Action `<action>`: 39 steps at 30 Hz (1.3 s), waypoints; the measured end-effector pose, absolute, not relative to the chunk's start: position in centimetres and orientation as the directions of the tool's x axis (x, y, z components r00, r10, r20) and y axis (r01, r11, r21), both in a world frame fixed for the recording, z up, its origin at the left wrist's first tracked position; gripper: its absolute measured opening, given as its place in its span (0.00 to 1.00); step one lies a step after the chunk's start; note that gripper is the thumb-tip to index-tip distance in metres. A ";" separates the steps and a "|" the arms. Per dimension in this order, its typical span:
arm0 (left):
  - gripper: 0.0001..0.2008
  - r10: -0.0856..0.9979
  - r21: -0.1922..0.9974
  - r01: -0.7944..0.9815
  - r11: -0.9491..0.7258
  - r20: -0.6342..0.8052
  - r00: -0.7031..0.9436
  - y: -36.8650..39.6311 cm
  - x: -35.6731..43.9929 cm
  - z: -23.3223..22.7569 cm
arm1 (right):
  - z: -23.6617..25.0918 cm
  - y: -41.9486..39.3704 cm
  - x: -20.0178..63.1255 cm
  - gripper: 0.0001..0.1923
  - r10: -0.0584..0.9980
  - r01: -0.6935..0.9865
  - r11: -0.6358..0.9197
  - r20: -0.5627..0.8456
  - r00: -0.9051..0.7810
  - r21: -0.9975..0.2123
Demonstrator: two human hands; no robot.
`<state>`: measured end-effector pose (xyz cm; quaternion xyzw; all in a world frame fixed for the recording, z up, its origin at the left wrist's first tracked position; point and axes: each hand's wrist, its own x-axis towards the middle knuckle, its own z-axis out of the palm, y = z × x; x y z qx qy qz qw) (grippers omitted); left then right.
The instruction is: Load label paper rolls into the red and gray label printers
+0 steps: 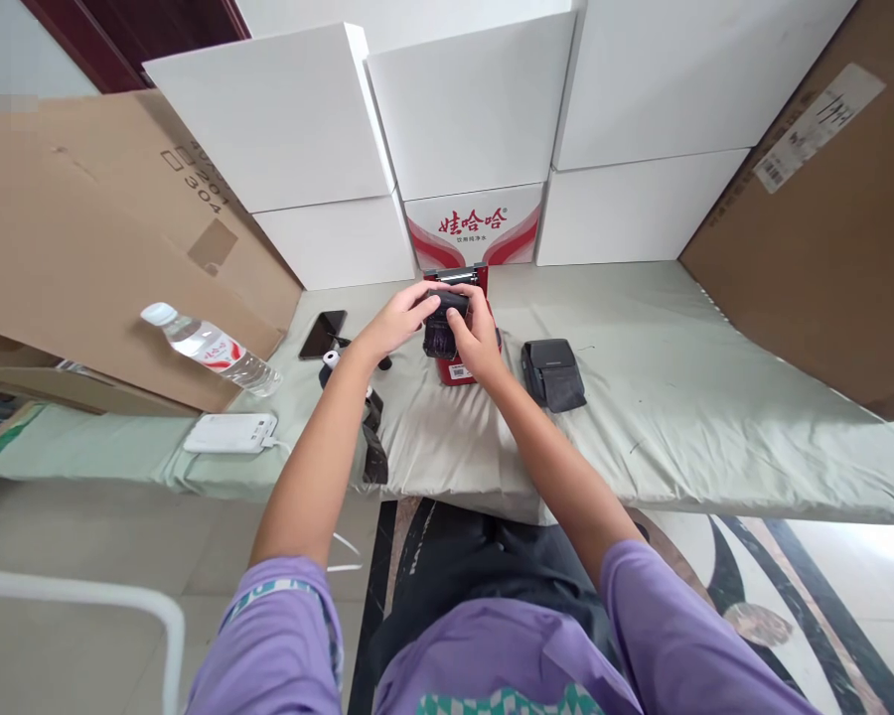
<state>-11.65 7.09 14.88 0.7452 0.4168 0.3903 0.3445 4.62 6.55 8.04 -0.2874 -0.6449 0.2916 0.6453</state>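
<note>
Pale green cloth-covered desk [663, 397]; left hand [400, 320] and right hand [477, 333] both clamped on small black device [441, 333] above red box [458, 369]; loose grip could drop it onto box

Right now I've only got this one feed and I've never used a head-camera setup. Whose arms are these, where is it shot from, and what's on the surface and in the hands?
The picture comes from a camera worn on a person's head, looking down, so the two bare arms are that person's own. The left hand and right hand both grip a small black device over a red box. On the green cloth lie a black pouch, a dark phone, a white power bank and a tilted water bottle. White boxes stand behind.
</note>
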 end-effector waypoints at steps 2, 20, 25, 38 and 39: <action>0.21 0.884 0.830 0.346 -0.438 0.329 0.331 7.1 -11.8 14.8 | 8.3 6.6 5.1 0.21 0.750 -0.009 0.662 0.662 0.008 -0.750; 0.22 0.836 0.757 0.354 -0.549 0.483 0.262 7.9 -10.2 12.9 | 6.9 7.6 9.1 0.15 0.746 0.237 0.643 0.665 0.022 -0.729; 0.20 0.798 0.560 0.577 -0.594 0.498 0.339 7.2 -10.0 13.0 | 6.4 7.9 9.6 0.15 0.688 0.300 0.688 0.725 0.018 -0.660; 0.16 0.840 0.476 0.732 -0.488 0.482 0.247 7.8 -9.2 12.2 | 5.7 7.9 9.3 0.14 0.540 0.368 0.783 0.842 0.000 -0.502; 0.17 0.852 0.490 0.735 -0.469 0.472 0.228 8.1 -9.3 12.0 | 5.5 8.0 9.3 0.14 0.529 0.371 0.786 0.848 0.007 -0.494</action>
